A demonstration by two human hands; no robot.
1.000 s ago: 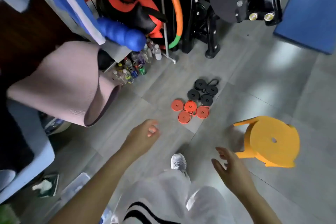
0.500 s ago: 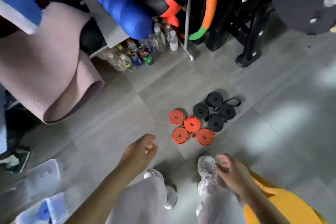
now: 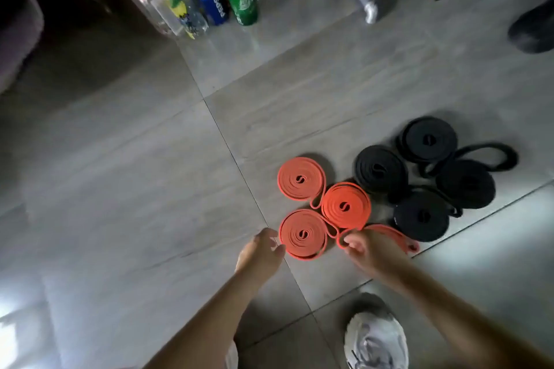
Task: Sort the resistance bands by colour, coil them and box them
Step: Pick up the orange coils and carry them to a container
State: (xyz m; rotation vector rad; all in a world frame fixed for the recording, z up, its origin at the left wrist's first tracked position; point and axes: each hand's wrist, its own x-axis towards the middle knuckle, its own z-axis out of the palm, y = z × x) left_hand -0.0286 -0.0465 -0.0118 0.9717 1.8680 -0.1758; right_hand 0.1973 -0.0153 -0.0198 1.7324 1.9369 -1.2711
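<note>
Sorting is looking finished on the tiled floor (image 3: 135,189). Four orange coils (image 3: 344,206) are sitting in one cluster, and four black coils (image 3: 379,169) are lying just to their right, so the two colours are meeting only at the border. One black band is trailing a loose loop (image 3: 494,156) at the far side.

Both hands are working at the orange group. The left hand (image 3: 260,252) is sitting beside the near-left orange coil (image 3: 303,234), fingers relaxed and apart, tips just meeting its rim and gripping nothing. The right hand (image 3: 370,250) is lying over the fourth orange coil (image 3: 398,235) and hiding most of it. Its fingers are curling down and, as far as this angle is showing, pinching the loose tail at that coil's left edge.

Bottles and cans (image 3: 239,0) are standing at the back, and a white shoe (image 3: 376,335) is showing at the bottom edge.

Coiling is looking all but done, so I'm reading this as gathering the orange set for boxing. No box is showing in view, so it is presumably waiting out of frame. The next move is calling for care: holding each flat spiral from both sides so it isn't springing open, tucking in the small tail loops that are lying against neighbouring coils, then stacking them by colour for the carry.
</note>
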